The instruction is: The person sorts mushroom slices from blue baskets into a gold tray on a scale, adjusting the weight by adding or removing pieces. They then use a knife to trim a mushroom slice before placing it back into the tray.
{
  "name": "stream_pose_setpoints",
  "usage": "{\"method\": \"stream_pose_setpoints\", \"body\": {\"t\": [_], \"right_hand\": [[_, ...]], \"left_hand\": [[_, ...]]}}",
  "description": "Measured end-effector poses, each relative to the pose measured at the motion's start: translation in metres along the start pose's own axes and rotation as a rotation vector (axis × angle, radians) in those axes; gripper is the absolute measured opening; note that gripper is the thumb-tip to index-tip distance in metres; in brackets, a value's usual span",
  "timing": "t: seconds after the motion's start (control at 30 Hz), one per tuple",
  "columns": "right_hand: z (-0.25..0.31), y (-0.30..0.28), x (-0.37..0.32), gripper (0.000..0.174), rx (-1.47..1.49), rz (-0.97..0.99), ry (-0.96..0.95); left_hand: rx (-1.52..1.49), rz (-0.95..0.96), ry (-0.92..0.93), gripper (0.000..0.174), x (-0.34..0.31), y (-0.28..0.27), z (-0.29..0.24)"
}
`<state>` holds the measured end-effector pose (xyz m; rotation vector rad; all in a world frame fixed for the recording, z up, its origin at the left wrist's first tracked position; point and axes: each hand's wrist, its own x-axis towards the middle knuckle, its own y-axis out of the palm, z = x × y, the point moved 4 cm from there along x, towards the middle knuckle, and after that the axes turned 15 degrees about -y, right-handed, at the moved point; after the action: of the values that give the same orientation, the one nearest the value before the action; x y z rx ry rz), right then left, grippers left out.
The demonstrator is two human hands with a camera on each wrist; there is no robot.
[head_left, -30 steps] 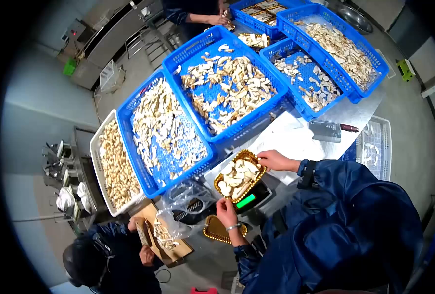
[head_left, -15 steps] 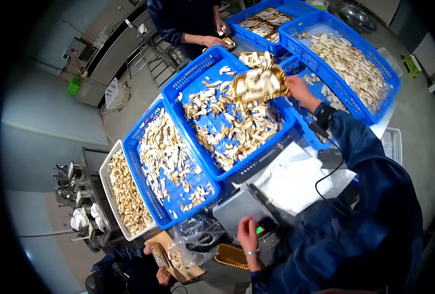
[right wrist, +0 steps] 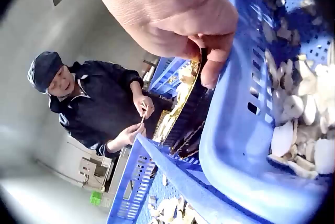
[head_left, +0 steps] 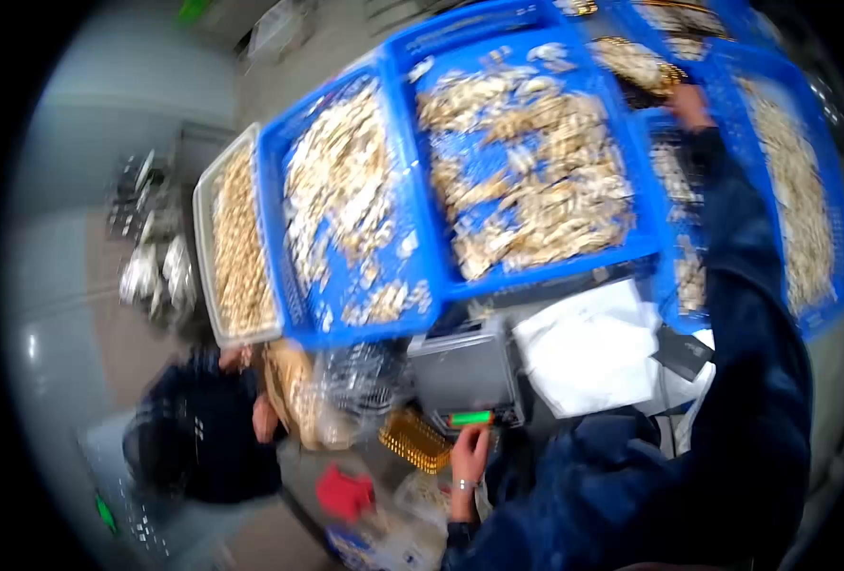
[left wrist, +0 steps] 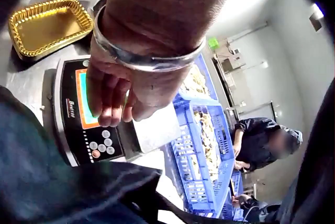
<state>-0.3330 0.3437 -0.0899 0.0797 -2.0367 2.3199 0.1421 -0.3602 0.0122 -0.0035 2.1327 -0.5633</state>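
My right hand pinches the edge of a gold plastic tray of sliced mushrooms, thumb and fingers gripping its rim in the right wrist view. This tray is held out at the far right, over the gap between the blue crates. My left hand hangs over the display end of a digital scale, its fingers loosely curled and holding nothing. The scale's metal plate is bare, and its display glows green in the head view. Beside the scale lie gold trays, the top one bare inside.
Blue crates of mushroom slices and a white crate of small mushrooms line the far side. White paper lies right of the scale. One person sits at the left; another stands across, handling a slice.
My right hand has lifted the filled tray from the scale and carried it across the crates to the far right. My left hand has let go of the tray and stays by the scale.
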Motion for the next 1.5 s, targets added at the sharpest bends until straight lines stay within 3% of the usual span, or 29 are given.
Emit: {"method": "stream_pose_setpoints", "body": {"t": [0.03,0.07,0.1,0.13,0.17,0.2,0.23,0.27,0.3,0.37,0.4,0.43,0.47,0.5,0.53,0.57,0.6,0.63,0.67,0.7,0.73,0.77,0.87,0.93,0.97,1.1,1.13,1.3,1.5], "right_hand": [[-0.016,0.007,-0.012,0.017,0.613,-0.251,0.074],[0.003,-0.009,-0.002,0.02,0.052,-0.098,-0.262],[-0.004,-0.015,-0.014,0.026,0.159,-0.108,0.002],[0.031,-0.047,-0.031,0.034,0.306,-0.252,0.222],[0.077,-0.079,-0.054,0.042,0.229,-0.237,0.174],[0.073,-0.056,-0.06,0.038,0.43,-0.3,0.028],[0.095,-0.039,-0.078,0.033,0.929,-0.089,0.089],[0.155,-0.046,-0.105,0.031,0.981,-0.095,0.038],[0.224,-0.063,-0.134,0.03,0.918,0.072,0.001],[0.362,-0.086,-0.198,0.03,1.108,0.342,-0.061],[0.416,-0.09,-0.225,0.027,1.07,0.543,-0.209],[0.468,-0.088,-0.252,0.024,1.142,0.543,-0.386],[0.515,-0.088,-0.282,0.021,1.175,0.673,-0.388],[0.556,-0.074,-0.312,0.021,1.162,0.639,-0.608],[0.599,-0.075,-0.341,0.021,0.969,0.542,-0.883],[0.633,-0.077,-0.369,0.022,0.968,0.583,-0.983],[0.664,-0.074,-0.393,0.022,1.042,0.756,-1.0],[0.691,-0.053,-0.421,0.023,1.032,0.793,-1.04],[0.712,-0.041,-0.441,0.025,0.95,0.892,-0.999],[0.728,-0.032,-0.455,0.027,0.975,0.814,-0.937],[0.741,-0.016,-0.465,0.028,0.934,0.78,-0.883],[0.749,-0.005,-0.474,0.029,0.893,0.749,-0.832],[0.752,0.001,-0.485,0.031,0.959,0.611,-0.795],[0.749,-0.022,-0.48,0.024,0.977,0.62,-0.827],[0.747,-0.027,-0.477,0.022,0.967,0.591,-0.829],[0.743,-0.048,-0.466,0.025,1.19,0.72,-0.471],[0.745,-0.055,-0.462,0.026,1.179,0.7,-0.554],[0.748,-0.053,-0.457,0.026,1.209,0.7,-0.464],[0.745,-0.067,-0.447,0.026,0.961,0.634,-0.478]], "left_hand": [[0.01,-0.039,-0.066,0.021,0.002,-0.004,0.019],[-0.063,-0.029,-0.096,0.02,0.002,-0.009,0.033],[0.077,-0.123,0.019,0.019,0.011,-0.016,0.047],[-0.092,-0.129,-0.098,0.021,0.011,-0.019,0.075],[-0.254,-0.124,-0.187,0.023,0.012,-0.024,0.089],[-0.38,-0.109,-0.259,0.021,0.01,-0.029,0.097],[-0.499,-0.084,-0.324,0.02,0.005,-0.034,0.105],[-0.574,-0.108,-0.373,0.018,0.005,-0.038,0.124],[-0.673,-0.097,-0.392,0.018,0.006,-0.042,0.137],[-0.799,-0.223,-0.417,0.017,0.012,-0.056,0.163],[-0.831,-0.243,-0.368,0.017,0.014,-0.065,0.166],[-0.839,-0.347,-0.342,0.018,0.013,-0.073,0.171],[-0.738,-0.495,-0.327,0.018,0.015,-0.083,0.184],[-0.63,-0.638,-0.312,0.018,0.021,-0.091,0.198],[-0.641,-0.629,-0.305,0.018,0.027,-0.091,0.205],[-0.437,-0.841,-0.254,0.02,0.028,-0.099,0.206],[-0.224,-1.049,-0.196,0.022,0.03,-0.107,0.206],[-0.226,-1.044,-0.197,0.022,0.038,-0.109,0.219],[-0.613,-0.727,-0.292,0.028,0.058,-0.1,0.242],[-0.98,-0.38,-0.377,0.035,0.074,-0.086,0.252],[-0.948,-0.327,-0.488,0.038,0.051,-0.084,0.219],[-0.932,-0.433,-0.269,0.034,0.08,-0.068,0.256],[-1.175,-0.283,-0.362,0.026,0.02,-0.076,0.196],[-1.185,-0.275,-0.182,0.02,-0.002,-0.084,0.176],[-1.195,-0.271,-0.189,0.02,-0.007,-0.085,0.174],[-1.208,-0.175,-0.094,0.011,-0.006,-0.088,0.152],[-1.181,-0.169,-0.057,0.012,-0.004,-0.09,0.148],[-1.102,-0.175,0.039,0.011,-0.001,-0.098,0.135],[-1.108,-0.184,0.103,0.014,0.009,-0.098,0.128]]}}
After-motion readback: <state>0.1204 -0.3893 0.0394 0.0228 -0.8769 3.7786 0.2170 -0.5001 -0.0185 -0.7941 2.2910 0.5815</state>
